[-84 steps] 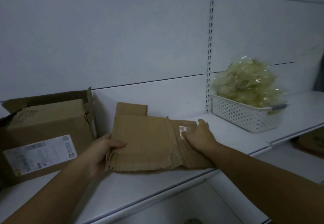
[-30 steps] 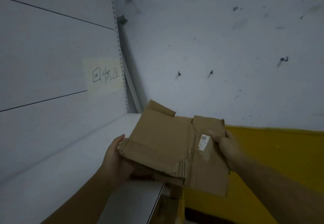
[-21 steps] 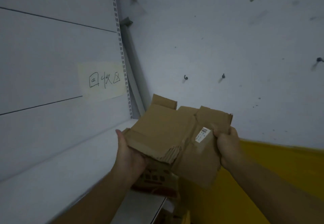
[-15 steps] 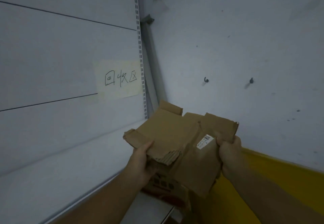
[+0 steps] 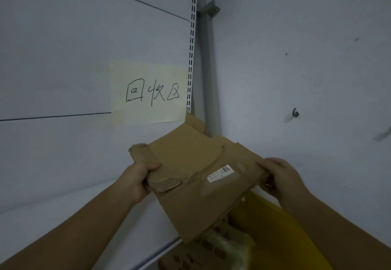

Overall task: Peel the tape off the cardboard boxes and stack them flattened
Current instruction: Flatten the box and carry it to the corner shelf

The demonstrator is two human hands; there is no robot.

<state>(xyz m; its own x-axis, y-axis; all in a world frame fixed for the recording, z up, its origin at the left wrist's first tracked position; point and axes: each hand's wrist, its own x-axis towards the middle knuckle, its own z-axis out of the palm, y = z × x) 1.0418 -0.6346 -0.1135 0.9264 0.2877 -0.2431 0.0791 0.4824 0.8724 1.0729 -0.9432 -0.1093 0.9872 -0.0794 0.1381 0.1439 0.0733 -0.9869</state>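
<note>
Flattened cardboard box: I see it held in the air between both hands, past the shelf end edge | left hand grips its torn left edge, thumb on top | right hand pinches its right edge | white label faces up | more cardboard below, by yellow bin | paper note on back panel

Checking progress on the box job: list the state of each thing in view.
Flattened cardboard box: folded flat, held in the air by both hands.
Left hand: grips the box's left edge.
Right hand: grips its right edge.
White label: stuck on the box.
Paper sign: stuck on the shelf's back panel.
</note>
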